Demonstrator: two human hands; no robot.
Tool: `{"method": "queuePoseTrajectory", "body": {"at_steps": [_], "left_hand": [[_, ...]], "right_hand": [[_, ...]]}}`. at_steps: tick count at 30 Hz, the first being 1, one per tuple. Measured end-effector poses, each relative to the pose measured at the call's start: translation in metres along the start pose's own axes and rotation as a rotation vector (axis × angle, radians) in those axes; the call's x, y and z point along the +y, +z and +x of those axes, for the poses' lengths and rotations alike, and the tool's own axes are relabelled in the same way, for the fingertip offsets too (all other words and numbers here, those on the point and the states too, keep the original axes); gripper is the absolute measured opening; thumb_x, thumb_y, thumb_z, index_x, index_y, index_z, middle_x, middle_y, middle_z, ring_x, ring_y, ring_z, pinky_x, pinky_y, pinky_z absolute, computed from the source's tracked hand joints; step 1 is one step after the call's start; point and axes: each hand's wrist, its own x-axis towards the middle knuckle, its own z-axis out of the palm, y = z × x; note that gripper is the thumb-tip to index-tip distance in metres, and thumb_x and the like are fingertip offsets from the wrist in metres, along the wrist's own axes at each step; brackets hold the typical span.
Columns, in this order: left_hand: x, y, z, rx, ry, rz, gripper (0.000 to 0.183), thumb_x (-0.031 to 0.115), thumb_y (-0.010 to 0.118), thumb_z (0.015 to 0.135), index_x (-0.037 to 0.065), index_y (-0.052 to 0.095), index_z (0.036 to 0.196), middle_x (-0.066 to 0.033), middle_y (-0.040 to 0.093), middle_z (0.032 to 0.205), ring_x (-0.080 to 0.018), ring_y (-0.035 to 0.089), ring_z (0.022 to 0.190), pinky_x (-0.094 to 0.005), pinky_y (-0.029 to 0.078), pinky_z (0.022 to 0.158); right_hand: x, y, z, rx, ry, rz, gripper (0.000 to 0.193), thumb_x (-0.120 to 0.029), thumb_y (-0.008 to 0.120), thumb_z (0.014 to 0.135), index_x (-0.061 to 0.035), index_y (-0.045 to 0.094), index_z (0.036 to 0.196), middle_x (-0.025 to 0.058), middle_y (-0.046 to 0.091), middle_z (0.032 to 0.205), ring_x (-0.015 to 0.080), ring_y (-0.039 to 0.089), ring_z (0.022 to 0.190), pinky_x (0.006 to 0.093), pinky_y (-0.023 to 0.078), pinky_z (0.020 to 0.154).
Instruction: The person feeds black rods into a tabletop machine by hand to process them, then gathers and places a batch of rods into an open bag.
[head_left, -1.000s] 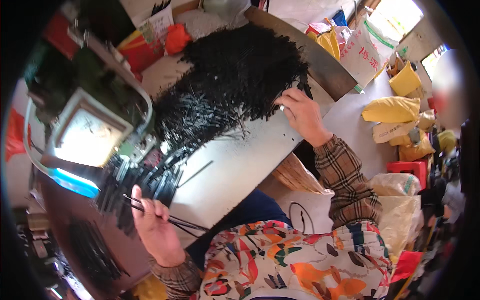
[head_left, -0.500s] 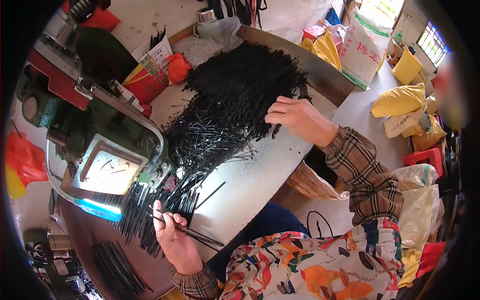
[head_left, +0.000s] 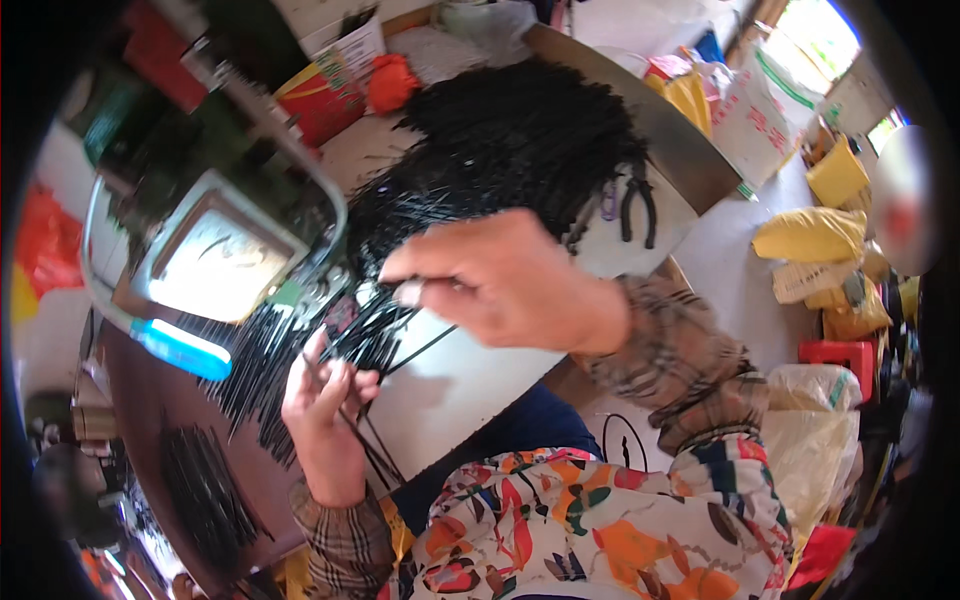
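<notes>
My left hand (head_left: 328, 405) is closed around a few thin black rods (head_left: 376, 452), which slant down past its palm. It is just below the head of a green machine (head_left: 300, 225) with a lit, framed panel. Partly smeared by motion, my right hand (head_left: 505, 285) hovers between that machine and the big pile of black rods (head_left: 520, 130). Its thumb and fingers are drawn together; what they pinch, if anything, cannot be made out. More black rods (head_left: 245, 385) lie in a loose row under the machine head, beside my left hand.
Pliers with dark handles (head_left: 637, 205) lie right of the pile. A separate bundle of black rods (head_left: 205, 490) rests on the brown surface at lower left. A blue-white lamp (head_left: 182, 348) juts from the machine. Yellow sacks (head_left: 810, 235) and a red stool (head_left: 838, 358) stand at right.
My right hand has left the pile's right edge and moved left and nearer, toward my left hand. The pliers it covered now show. My left hand keeps its rods. The whole view has shifted slightly.
</notes>
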Motion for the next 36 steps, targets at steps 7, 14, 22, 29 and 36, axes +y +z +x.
{"method": "queuePoseTrajectory", "body": {"at_steps": [7, 14, 22, 29, 36], "left_hand": [[-0.011, -0.023, 0.036, -0.129, -0.053, -0.179, 0.042, 0.0, 0.055, 0.087, -0.009, 0.049, 0.127, -0.0102, 0.063, 0.094, -0.0149, 0.064, 0.075, -0.023, 0.052, 0.065], [-0.015, -0.028, 0.033, -0.093, -0.003, -0.284, 0.045, -0.004, 0.053, 0.087, -0.011, 0.045, 0.13, -0.0132, 0.064, 0.096, -0.0143, 0.063, 0.071, -0.0232, 0.051, 0.061], [-0.022, -0.025, 0.037, -0.078, 0.012, -0.331, 0.042, -0.005, 0.053, 0.086, -0.011, 0.048, 0.128, -0.012, 0.063, 0.091, -0.0139, 0.062, 0.069, -0.0228, 0.049, 0.059], [-0.021, -0.024, 0.036, -0.076, 0.005, -0.318, 0.042, -0.003, 0.053, 0.087, -0.009, 0.049, 0.128, -0.0119, 0.063, 0.091, -0.0137, 0.061, 0.069, -0.023, 0.049, 0.059], [-0.021, -0.02, 0.034, -0.06, 0.005, -0.343, 0.041, -0.003, 0.053, 0.088, -0.009, 0.049, 0.128, -0.0118, 0.063, 0.09, -0.0135, 0.061, 0.069, -0.0228, 0.049, 0.059]], "right_hand": [[0.025, 0.11, 0.014, -0.067, 0.566, 0.534, 0.017, -0.011, 0.063, 0.091, -0.001, 0.064, 0.105, 0.002, 0.061, 0.072, 0.0036, 0.053, 0.057, 0.0199, 0.044, 0.048], [0.025, 0.13, 0.014, -0.022, 0.577, 0.639, 0.012, -0.009, 0.06, 0.092, 0.002, 0.062, 0.095, 0.0043, 0.063, 0.069, 0.0051, 0.056, 0.052, 0.0223, 0.046, 0.044], [0.022, 0.131, 0.011, 0.026, 0.593, 0.654, 0.01, -0.007, 0.061, 0.091, 0.0031, 0.062, 0.093, 0.0053, 0.066, 0.069, 0.0047, 0.057, 0.052, 0.0205, 0.045, 0.043], [0.016, 0.13, 0.013, 0.008, 0.612, 0.703, 0.01, -0.007, 0.06, 0.092, 0.0032, 0.061, 0.092, 0.0049, 0.065, 0.067, 0.0054, 0.059, 0.053, 0.0198, 0.044, 0.043], [0.016, 0.129, 0.011, -0.002, 0.618, 0.755, 0.01, -0.007, 0.058, 0.094, 0.0029, 0.06, 0.092, 0.0049, 0.064, 0.066, 0.0057, 0.06, 0.054, 0.0196, 0.044, 0.043]]}}
